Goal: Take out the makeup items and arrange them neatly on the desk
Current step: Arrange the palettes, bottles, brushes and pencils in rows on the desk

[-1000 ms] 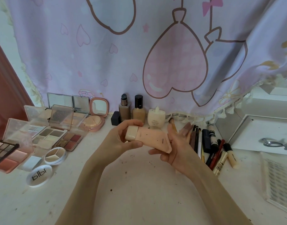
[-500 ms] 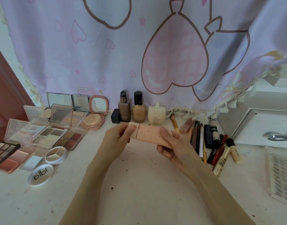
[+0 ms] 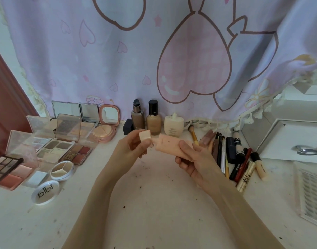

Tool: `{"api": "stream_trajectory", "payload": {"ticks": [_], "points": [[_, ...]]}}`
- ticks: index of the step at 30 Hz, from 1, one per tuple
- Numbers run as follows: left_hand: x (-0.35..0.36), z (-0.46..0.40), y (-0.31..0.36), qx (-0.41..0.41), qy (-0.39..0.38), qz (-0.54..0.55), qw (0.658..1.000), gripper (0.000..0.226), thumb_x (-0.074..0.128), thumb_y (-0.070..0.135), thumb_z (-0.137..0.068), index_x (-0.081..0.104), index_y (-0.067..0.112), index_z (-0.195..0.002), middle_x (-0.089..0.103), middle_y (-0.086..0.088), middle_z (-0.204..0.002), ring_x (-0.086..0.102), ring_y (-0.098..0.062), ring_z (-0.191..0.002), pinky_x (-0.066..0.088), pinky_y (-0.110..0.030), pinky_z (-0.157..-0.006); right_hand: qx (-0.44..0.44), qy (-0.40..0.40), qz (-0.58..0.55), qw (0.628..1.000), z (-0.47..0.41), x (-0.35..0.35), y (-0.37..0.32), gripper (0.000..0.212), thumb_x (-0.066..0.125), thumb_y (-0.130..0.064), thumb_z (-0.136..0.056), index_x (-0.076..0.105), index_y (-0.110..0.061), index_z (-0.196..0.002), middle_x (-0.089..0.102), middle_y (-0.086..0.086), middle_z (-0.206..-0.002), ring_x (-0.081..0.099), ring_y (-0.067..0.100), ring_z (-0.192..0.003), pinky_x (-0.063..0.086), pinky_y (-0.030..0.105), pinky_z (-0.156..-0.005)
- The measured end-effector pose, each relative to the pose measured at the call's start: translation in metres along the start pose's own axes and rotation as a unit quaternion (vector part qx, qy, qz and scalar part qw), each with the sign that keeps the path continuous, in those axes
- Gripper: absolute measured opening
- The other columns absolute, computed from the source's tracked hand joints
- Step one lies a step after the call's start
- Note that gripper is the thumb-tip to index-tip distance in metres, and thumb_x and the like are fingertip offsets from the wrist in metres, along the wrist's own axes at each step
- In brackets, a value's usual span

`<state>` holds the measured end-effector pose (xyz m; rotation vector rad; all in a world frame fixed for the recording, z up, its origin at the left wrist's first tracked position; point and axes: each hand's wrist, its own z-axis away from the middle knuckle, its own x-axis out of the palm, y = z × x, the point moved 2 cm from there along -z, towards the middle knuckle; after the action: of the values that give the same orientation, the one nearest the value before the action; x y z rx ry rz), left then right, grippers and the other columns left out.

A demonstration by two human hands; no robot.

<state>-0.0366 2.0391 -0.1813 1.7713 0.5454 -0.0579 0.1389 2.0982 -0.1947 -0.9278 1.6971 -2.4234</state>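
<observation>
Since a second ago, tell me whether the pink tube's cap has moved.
Yes. The cap, pinched by the left hand, now sits off the pink tube, pulled left toward the brown foundation bottle.

Hidden, cropped and unreadable parts

The right hand [image 3: 195,164] covers the far end of the pink tube [image 3: 169,145]; its print is too small to read. The dark eyeshadow palette [image 3: 6,167] is cut by the left edge, the lash tray [image 3: 311,193] by the right.
</observation>
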Motion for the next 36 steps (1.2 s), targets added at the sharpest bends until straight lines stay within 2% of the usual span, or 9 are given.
{"api": "stream_trajectory", "payload": {"ticks": [4, 8, 13, 18, 24, 26, 28, 32, 36], "points": [[-0.012, -0.003, -0.012, -0.064, 0.111, 0.027, 0.991, 0.015, 0.052, 0.026, -0.091, 0.047, 0.02, -0.104, 0.067, 0.001, -0.076, 0.056, -0.005, -0.06, 0.047, -0.02, -0.062, -0.008, -0.002, -0.002, 1.0, 0.001, 0.003, 0.002, 0.017, 0.055, -0.012, -0.091, 0.061, -0.001, -0.104, 0.066, 0.006, -0.07, 0.057, 0.013, -0.051, 0.047, 0.019, -0.044], [-0.036, -0.005, -0.031, -0.115, 0.217, -0.143, 0.959, 0.033, 0.046, 0.028, -0.096, 0.052, 0.009, -0.123, 0.065, -0.008, -0.101, 0.058, -0.024, -0.091, 0.043, -0.034, -0.084, 0.029, -0.009, 0.015, 0.999, -0.002, 0.02, 0.014, 0.019, 0.047, -0.005, -0.095, 0.056, 0.001, -0.111, 0.064, 0.014, -0.085, 0.062, 0.015, -0.056, 0.051, 0.022, -0.051], [-0.041, -0.003, -0.039, -0.145, 0.236, -0.21, 0.938, 0.036, 0.05, 0.021, -0.094, 0.055, 0.01, -0.127, 0.062, -0.015, -0.118, 0.056, -0.028, -0.108, 0.038, -0.03, -0.088, 0.059, 0.041, 0.059, 0.996, -0.016, 0.041, 0.03, 0.023, 0.045, -0.005, -0.096, 0.05, -0.002, -0.118, 0.061, 0.013, -0.099, 0.064, 0.016, -0.066, 0.056, 0.023, -0.058], [-0.041, -0.001, -0.042, -0.182, 0.266, -0.198, 0.926, 0.03, 0.058, 0.025, -0.09, 0.06, 0.005, -0.112, 0.065, -0.012, -0.107, 0.051, -0.014, -0.087, 0.036, -0.025, -0.077, 0.074, 0.081, 0.067, 0.992, -0.027, 0.062, 0.035, 0.031, 0.047, -0.004, -0.095, 0.046, 0.002, -0.126, 0.058, 0.016, -0.115, 0.064, 0.018, -0.067, 0.057, 0.028, -0.071], [-0.04, 0.0, -0.042, -0.195, 0.287, -0.211, 0.914, 0.031, 0.056, 0.017, -0.091, 0.057, 0.003, -0.119, 0.063, -0.014, -0.114, 0.057, -0.025, -0.106, 0.036, -0.026, -0.082, 0.046, 0.105, 0.181, 0.977, -0.025, 0.059, 0.036, 0.038, 0.051, -0.002, -0.092, 0.047, -0.001, -0.13, 0.054, 0.01, -0.126, 0.065, 0.015, -0.083, 0.055, 0.016, -0.062], [-0.039, -0.001, -0.041, -0.195, 0.279, -0.211, 0.916, 0.032, 0.056, 0.017, -0.09, 0.056, 0.003, -0.12, 0.062, -0.014, -0.115, 0.056, -0.026, -0.108, 0.039, -0.029, -0.087, 0.0, 0.107, 0.317, 0.942, -0.023, 0.054, 0.032, 0.037, 0.054, -0.006, -0.091, 0.048, -0.002, -0.127, 0.055, 0.003, -0.113, 0.061, 0.007, -0.073, 0.048, 0.006, -0.056], [-0.039, -0.001, -0.041, -0.196, 0.27, -0.208, 0.919, 0.033, 0.056, 0.017, -0.09, 0.055, 0.004, -0.121, 0.061, -0.014, -0.117, 0.055, -0.027, -0.11, 0.04, -0.032, -0.092, -0.069, 0.108, 0.479, 0.868, -0.021, 0.051, 0.026, 0.027, 0.057, -0.015, -0.089, 0.053, -0.007, -0.114, 0.051, -0.001, -0.096, 0.056, 0.01, -0.074, 0.041, 0.007, -0.052], [-0.039, 0.0, -0.04, -0.197, 0.266, -0.202, 0.922, 0.033, 0.056, 0.017, -0.09, 0.056, 0.004, -0.121, 0.061, -0.014, -0.117, 0.054, -0.026, -0.111, 0.039, -0.032, -0.093, -0.144, 0.079, 0.661, 0.732, -0.017, 0.05, 0.028, 0.026, 0.054, -0.026, -0.091, 0.052, -0.01, -0.112, 0.048, 0.004, -0.105, 0.043, 0.015, -0.088, 0.032, 0.022, -0.072], [-0.039, 0.0, -0.04, -0.2, 0.262, -0.199, 0.923, 0.034, 0.057, 0.017, -0.09, 0.056, 0.005, -0.122, 0.061, -0.014, -0.118, 0.054, -0.025, -0.111, 0.04, -0.032, -0.093, -0.209, 0.086, 0.748, 0.623, -0.013, 0.051, 0.03, 0.028, 0.044, -0.029, -0.096, 0.054, -0.017, -0.12, 0.047, 0.004, -0.117, 0.046, 0.019, -0.102, 0.039, 0.027, -0.082]]}}
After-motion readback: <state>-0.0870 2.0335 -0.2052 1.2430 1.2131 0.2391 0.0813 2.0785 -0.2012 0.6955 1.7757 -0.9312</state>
